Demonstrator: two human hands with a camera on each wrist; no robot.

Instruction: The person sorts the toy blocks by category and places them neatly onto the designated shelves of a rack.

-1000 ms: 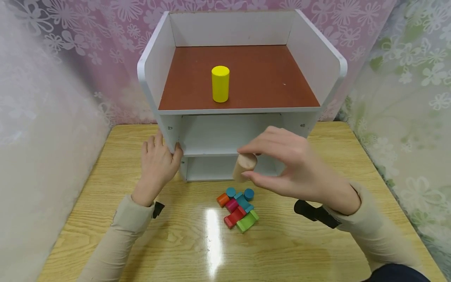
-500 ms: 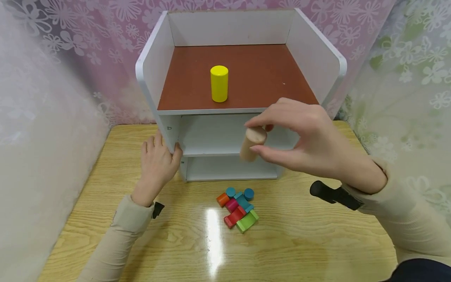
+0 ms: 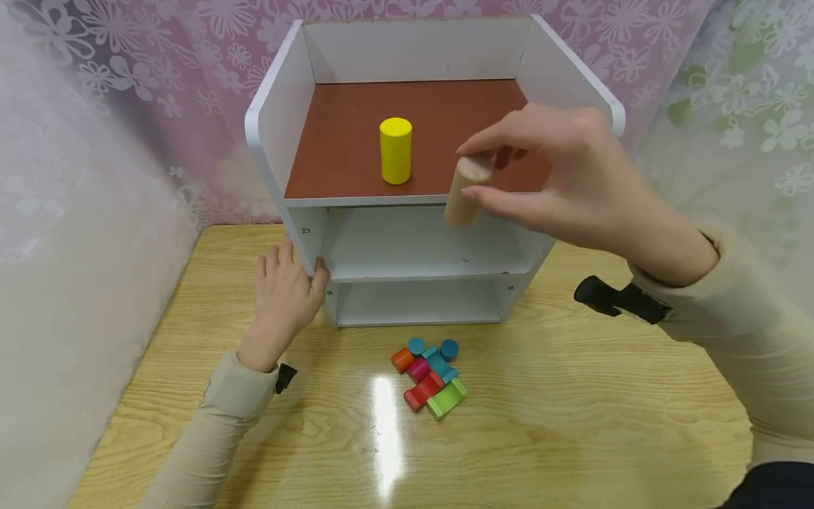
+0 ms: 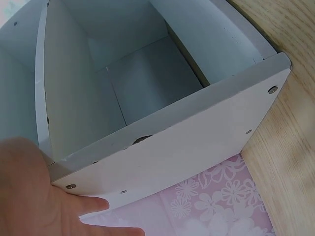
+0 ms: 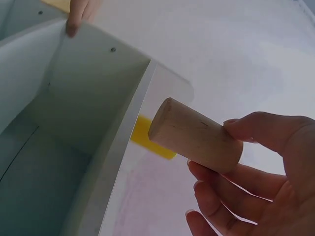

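Observation:
My right hand (image 3: pixel 559 170) pinches a plain wooden cylinder (image 3: pixel 468 191) near its top end, thumb on one side and fingers on the other. In the head view the cylinder overlaps the front edge of the shelf unit's brown top (image 3: pixel 343 141). The right wrist view shows the wooden cylinder (image 5: pixel 197 135) tilted, with a yellow cylinder (image 5: pixel 150 138) behind it. That yellow cylinder (image 3: pixel 396 152) stands upright on the brown top. My left hand (image 3: pixel 284 300) holds the left side panel of the white shelf unit (image 4: pixel 167 142), thumb round its front edge and fingers along the outside.
Several coloured blocks lie grouped on the wooden table (image 3: pixel 540 438) before the unit, among them a red block (image 3: pixel 424 391), a green block (image 3: pixel 447 399) and a blue cylinder (image 3: pixel 449 350). The unit's raised white walls enclose the top at the sides and back. Flowered curtains (image 3: pixel 731 141) hang around.
My right hand has lifted the wooden cylinder upward and a little right, from before the lower shelves to the height of the brown top. The left hand has stayed at the panel.

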